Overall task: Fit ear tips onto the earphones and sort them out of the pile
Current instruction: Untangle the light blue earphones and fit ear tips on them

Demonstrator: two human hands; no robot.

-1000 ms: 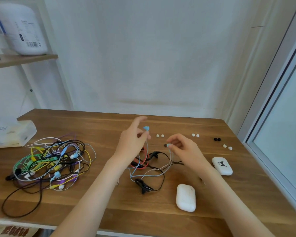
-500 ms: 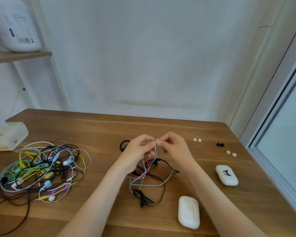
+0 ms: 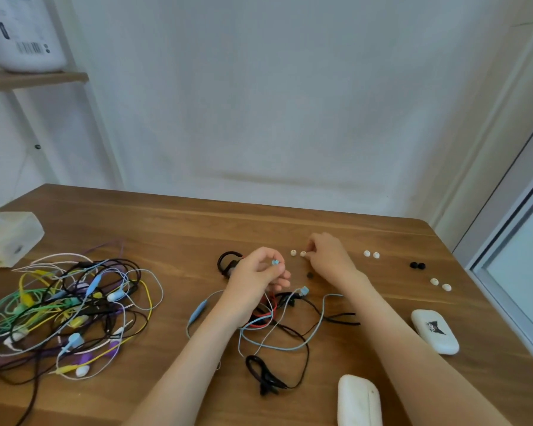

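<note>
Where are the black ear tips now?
In the head view, the black ear tips lie far right on the table, between the farther white pair and the nearer white pair.

A moment ago both hands were bunched together over the cables, working at the blue earbud. They've since come apart. The left hand has kept the earbud pinched at its fingertips, while the right hand has let go and reached out across the table, where its curled fingers now pinch a white ear tip.
</note>
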